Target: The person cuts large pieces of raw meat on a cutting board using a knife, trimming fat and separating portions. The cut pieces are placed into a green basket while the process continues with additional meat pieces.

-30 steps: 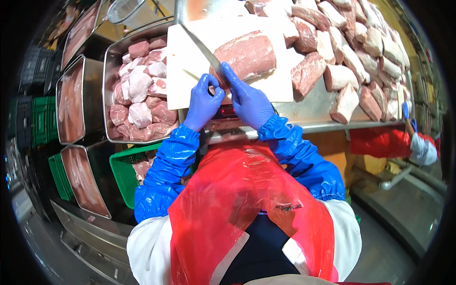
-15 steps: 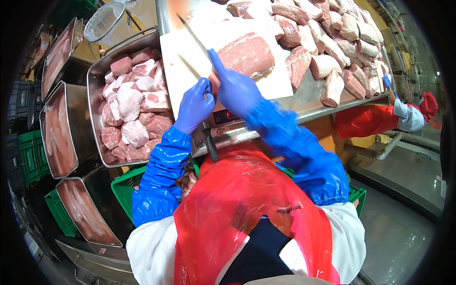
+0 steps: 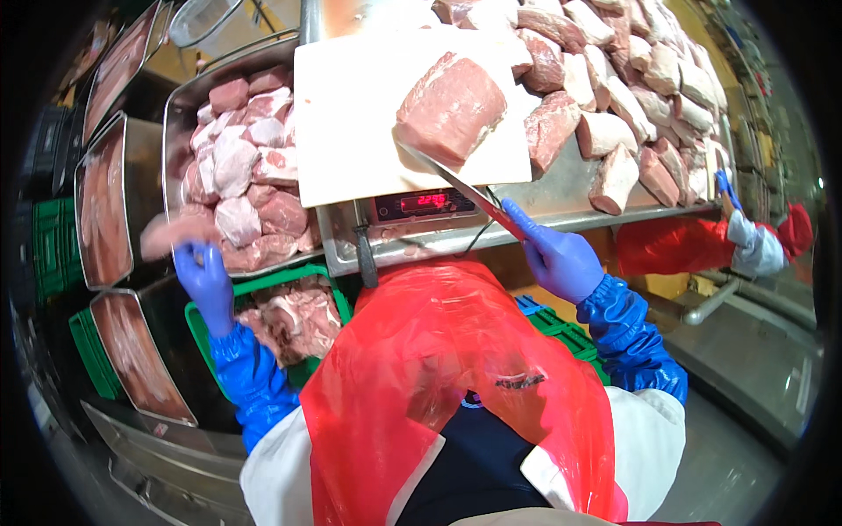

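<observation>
My left hand [image 3: 203, 279], in a purple glove, grips a slightly blurred thin piece of meat [image 3: 168, 235] over the left edge of a metal tray [image 3: 167, 140] full of cut pink meat. My right hand [image 3: 561, 263], also gloved, is closed on a long knife [image 3: 465, 191], which points up and left over the white cutting board [image 3: 342, 105]. A large trimmed boneless piece [image 3: 452, 105] lies on the board above the blade's tip. Below the board is a scale with a red display [image 3: 421, 203], and a black handle [image 3: 367, 254] stands out beside it.
Many meat pieces [image 3: 605, 136] cover the steel table [image 3: 553, 193] at right. Beyond, a co-worker in red apron [image 3: 667, 241] works with a gloved hand. Steel trays [image 3: 123, 342] stand at left, a clear bucket [image 3: 202, 17] behind. A green crate of trimmings [image 3: 289, 320] sits below.
My left hand moved from the board leftward and down, with a meat slice now in it. My right hand and knife swung right and down; the big piece now shows a different angle.
</observation>
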`<action>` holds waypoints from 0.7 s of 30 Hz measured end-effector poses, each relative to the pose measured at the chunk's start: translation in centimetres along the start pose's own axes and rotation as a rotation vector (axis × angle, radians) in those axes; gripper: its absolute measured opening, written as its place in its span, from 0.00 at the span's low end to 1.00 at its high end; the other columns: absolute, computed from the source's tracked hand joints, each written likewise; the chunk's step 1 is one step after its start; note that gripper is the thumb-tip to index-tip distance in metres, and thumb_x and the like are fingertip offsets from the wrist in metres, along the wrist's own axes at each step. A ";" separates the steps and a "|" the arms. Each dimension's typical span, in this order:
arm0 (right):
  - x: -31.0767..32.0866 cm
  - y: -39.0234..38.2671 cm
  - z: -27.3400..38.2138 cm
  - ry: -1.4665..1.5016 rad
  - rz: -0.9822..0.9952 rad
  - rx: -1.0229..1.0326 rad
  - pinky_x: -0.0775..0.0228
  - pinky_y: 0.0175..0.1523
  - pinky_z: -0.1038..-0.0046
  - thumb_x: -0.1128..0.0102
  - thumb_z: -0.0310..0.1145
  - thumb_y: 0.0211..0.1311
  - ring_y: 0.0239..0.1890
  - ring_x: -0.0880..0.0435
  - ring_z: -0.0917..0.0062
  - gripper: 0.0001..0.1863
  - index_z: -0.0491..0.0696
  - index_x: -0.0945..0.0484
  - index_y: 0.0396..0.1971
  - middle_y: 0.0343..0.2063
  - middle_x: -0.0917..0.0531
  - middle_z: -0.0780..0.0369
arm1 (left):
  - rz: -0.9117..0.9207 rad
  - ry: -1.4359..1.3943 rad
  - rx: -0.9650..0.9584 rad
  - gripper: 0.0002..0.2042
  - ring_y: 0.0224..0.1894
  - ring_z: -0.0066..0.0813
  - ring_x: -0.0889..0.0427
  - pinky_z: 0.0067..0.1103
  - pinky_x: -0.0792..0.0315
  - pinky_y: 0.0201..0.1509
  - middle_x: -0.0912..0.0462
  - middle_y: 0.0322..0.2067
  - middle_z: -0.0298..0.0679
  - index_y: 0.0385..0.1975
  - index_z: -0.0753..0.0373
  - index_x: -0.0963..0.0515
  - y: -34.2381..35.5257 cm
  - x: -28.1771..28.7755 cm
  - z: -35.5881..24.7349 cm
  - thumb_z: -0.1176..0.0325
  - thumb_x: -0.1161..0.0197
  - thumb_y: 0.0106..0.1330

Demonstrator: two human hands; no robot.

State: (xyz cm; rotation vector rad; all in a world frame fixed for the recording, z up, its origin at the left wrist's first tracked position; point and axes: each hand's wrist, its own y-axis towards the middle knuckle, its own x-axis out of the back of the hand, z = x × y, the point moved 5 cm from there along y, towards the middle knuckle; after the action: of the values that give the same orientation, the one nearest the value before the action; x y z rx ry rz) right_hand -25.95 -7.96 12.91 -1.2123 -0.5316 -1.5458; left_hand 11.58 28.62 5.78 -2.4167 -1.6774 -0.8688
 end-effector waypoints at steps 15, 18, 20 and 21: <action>-1.1 4.3 -5.9 1.332 -0.394 -0.255 0.33 0.19 0.82 0.49 0.28 0.72 0.22 0.28 0.86 0.37 0.54 0.53 0.76 0.34 0.22 0.62 | 0.726 0.474 -0.553 0.22 0.57 0.46 0.22 0.34 0.29 0.61 0.18 0.52 0.44 0.48 0.56 0.17 10.2 -38.7 -20.2 0.47 0.47 0.66; -3.7 5.1 -5.6 1.424 -0.316 -0.225 0.32 0.19 0.81 0.48 0.29 0.73 0.16 0.27 0.85 0.38 0.58 0.55 0.77 0.28 0.21 0.63 | 0.735 0.498 -0.247 0.22 0.50 0.51 0.18 0.37 0.26 0.56 0.16 0.46 0.49 0.46 0.56 0.18 13.4 -35.7 -15.8 0.48 0.51 0.68; -4.4 7.2 -4.1 1.447 -0.245 -0.157 0.31 0.23 0.81 0.47 0.28 0.72 0.22 0.26 0.86 0.38 0.54 0.53 0.77 0.32 0.20 0.64 | 0.515 0.387 -0.171 0.21 0.45 0.54 0.17 0.43 0.24 0.49 0.16 0.44 0.52 0.49 0.61 0.22 10.5 -29.6 -9.9 0.51 0.55 0.75; -4.3 9.0 -2.7 1.468 -0.156 -0.138 0.30 0.25 0.82 0.48 0.27 0.71 0.25 0.26 0.87 0.37 0.52 0.52 0.76 0.35 0.21 0.65 | 0.330 0.653 -0.636 0.20 0.35 0.57 0.17 0.44 0.24 0.35 0.16 0.36 0.57 0.52 0.62 0.27 7.1 -26.4 -7.5 0.52 0.52 0.76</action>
State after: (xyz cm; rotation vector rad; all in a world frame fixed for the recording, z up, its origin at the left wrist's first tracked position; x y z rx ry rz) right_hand -19.27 -11.36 5.89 0.1016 0.4732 -2.1356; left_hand 8.41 0.80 1.01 -2.2051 -0.8143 -2.0579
